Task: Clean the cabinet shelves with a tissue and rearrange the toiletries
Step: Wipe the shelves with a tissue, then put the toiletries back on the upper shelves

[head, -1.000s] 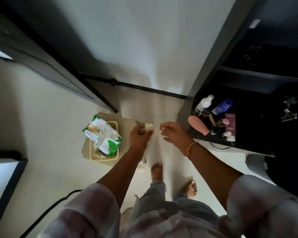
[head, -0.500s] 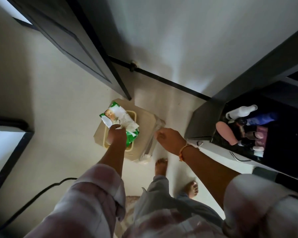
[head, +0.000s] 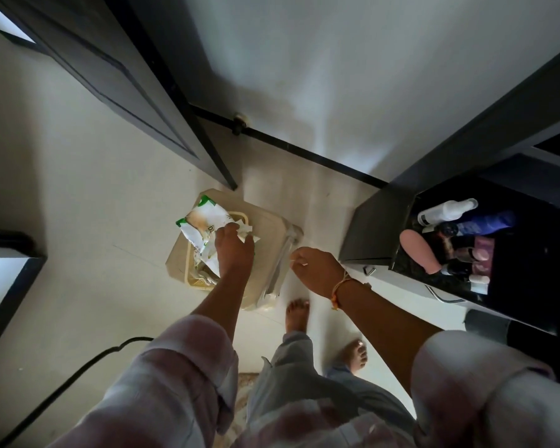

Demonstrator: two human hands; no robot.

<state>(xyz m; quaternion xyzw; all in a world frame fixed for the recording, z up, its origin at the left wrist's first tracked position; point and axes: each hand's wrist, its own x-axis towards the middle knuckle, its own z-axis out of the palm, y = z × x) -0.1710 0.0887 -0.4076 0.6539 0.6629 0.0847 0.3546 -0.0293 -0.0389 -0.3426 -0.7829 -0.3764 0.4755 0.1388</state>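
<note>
Your only view, head-worn, looks almost straight down at the pale glossy floor (head: 78, 205), dark open cabinet (head: 375, 231) at right.

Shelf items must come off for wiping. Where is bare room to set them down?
Bare floor left of the beige box; bare box top right of the wipes pack, by the left hand pinching a tissue. Crowded: toiletries on the shelf.

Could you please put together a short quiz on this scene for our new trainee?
1. True or false: the left hand grips a tissue at the wipes pack.
2. Which hand holds nothing? A left hand, B right hand.
3. In the cabinet, what colour is the bottle beside the white spray bottle?
Key: 1 true; 2 B; 3 blue.
</note>
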